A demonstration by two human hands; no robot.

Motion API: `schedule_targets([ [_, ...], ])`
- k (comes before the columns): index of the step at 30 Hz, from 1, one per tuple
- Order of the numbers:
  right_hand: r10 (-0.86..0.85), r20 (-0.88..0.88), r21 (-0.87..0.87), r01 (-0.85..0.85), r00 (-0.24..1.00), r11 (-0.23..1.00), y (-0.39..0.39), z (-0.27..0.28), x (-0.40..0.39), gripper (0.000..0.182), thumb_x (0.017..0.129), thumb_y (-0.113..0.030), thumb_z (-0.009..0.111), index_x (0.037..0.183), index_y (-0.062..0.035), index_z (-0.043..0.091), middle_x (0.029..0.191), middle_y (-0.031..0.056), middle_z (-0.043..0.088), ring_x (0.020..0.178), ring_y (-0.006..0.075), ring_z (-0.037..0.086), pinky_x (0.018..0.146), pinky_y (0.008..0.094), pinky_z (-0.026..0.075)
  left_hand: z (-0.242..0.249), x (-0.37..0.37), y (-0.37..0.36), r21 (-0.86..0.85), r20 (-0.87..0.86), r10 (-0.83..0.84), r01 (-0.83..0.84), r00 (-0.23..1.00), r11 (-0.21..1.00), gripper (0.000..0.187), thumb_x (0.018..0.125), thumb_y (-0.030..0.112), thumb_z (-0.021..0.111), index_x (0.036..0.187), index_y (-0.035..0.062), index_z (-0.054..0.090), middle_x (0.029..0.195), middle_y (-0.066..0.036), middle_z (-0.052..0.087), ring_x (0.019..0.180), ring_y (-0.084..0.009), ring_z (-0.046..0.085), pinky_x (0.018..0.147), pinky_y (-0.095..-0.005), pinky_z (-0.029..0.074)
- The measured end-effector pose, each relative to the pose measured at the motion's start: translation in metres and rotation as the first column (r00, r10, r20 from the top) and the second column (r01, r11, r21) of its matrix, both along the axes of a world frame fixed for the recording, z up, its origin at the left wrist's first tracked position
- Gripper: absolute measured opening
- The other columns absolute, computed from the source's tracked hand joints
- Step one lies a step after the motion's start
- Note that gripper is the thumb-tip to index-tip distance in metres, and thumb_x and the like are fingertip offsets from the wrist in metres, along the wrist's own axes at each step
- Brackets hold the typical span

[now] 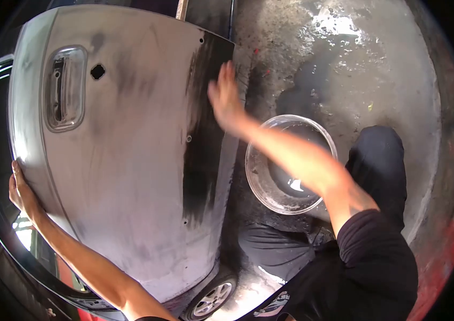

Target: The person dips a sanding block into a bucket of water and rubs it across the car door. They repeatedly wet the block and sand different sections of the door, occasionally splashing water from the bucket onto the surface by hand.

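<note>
A car door panel (130, 176) with a dull, patchy grey sanded surface fills the left and middle of the head view. It has a recessed handle pocket (79, 88) and a round lock hole (97, 71). Along its lower edge runs a dark strip (200, 176). Over that strip is my right hand (227, 101), slightly blurred, with its fingers stretched out. Anything thin under its palm would be hidden. My left hand (21, 195) rests on the door's window-side edge, fingers extended and a little apart.
A round bucket (253, 179) holding murky water stands beside the door, under my right forearm. The concrete floor (398, 75) looks wet and stained. A car wheel (213, 299) lies near the bottom. My knees (376, 160) flank the bucket.
</note>
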State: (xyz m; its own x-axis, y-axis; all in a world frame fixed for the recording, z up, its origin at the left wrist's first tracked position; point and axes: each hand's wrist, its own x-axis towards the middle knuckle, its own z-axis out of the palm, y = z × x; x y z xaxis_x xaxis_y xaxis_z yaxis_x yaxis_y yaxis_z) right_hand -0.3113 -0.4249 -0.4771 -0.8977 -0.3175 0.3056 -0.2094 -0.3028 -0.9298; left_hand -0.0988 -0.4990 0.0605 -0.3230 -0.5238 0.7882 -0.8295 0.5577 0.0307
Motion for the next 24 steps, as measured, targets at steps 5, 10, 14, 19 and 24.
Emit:
schedule_targets([
  [5,-0.06,0.043,-0.044,0.062,0.997,0.997,-0.017,0.009,-0.029,0.068,0.111,-0.036,0.036,0.157,0.0117,0.018,0.164,0.0352,0.01,0.155,0.0462,0.009,0.128,0.0467,0.012,0.003,0.003,-0.002,0.011,-0.006,0.005,-0.005,1.0,1.0,0.062,0.094,0.058,0.067,0.102,-0.0027,0.075,0.085,-0.008,0.071,0.076,-0.015,0.06,0.074,-0.031,0.049],
  [10,0.364,-0.176,0.099,-0.351,0.915,0.931,0.045,0.006,0.098,0.075,0.106,-0.029,0.048,0.159,0.0084,0.011,0.167,0.031,0.001,0.157,0.0431,0.001,0.127,0.052,0.007,-0.003,-0.002,0.003,-0.001,-0.001,-0.006,0.006,1.0,1.0,0.06,0.096,0.056,0.066,0.1,-0.0032,0.075,0.082,-0.006,0.069,0.075,-0.0135,0.058,0.072,-0.0303,0.048],
  [14,0.092,-0.08,0.074,-0.086,0.993,0.994,-0.018,0.028,-0.096,0.071,0.11,-0.034,0.04,0.159,0.0097,0.012,0.167,0.0315,0.003,0.157,0.0402,0.006,0.127,0.0481,0.011,-0.008,-0.006,0.006,-0.05,-0.003,-0.052,0.052,0.999,0.997,0.062,0.095,0.057,0.066,0.103,-0.0037,0.075,0.085,-0.007,0.072,0.076,-0.0147,0.061,0.073,-0.0308,0.05],
  [19,0.137,-0.183,0.066,-0.127,0.974,0.99,0.02,0.038,0.049,0.075,0.106,-0.027,0.047,0.159,0.0089,0.009,0.167,0.0315,0.002,0.156,0.0454,0.004,0.127,0.0518,0.009,-0.004,-0.005,0.014,-0.053,0.015,0.006,-0.006,1.0,0.999,0.062,0.095,0.058,0.065,0.097,-0.0033,0.074,0.078,-0.005,0.067,0.07,-0.0136,0.057,0.068,-0.0293,0.047],
  [24,0.026,-0.337,0.098,0.008,0.941,0.995,0.003,0.035,0.0,0.075,0.106,-0.03,0.048,0.158,0.0102,0.012,0.167,0.0318,0.003,0.156,0.0446,0.007,0.127,0.0509,0.011,-0.012,-0.006,0.009,-0.042,-0.027,-0.072,0.071,0.997,0.997,0.062,0.095,0.059,0.065,0.097,-0.0025,0.074,0.08,-0.005,0.068,0.071,-0.0127,0.057,0.069,-0.0292,0.047],
])
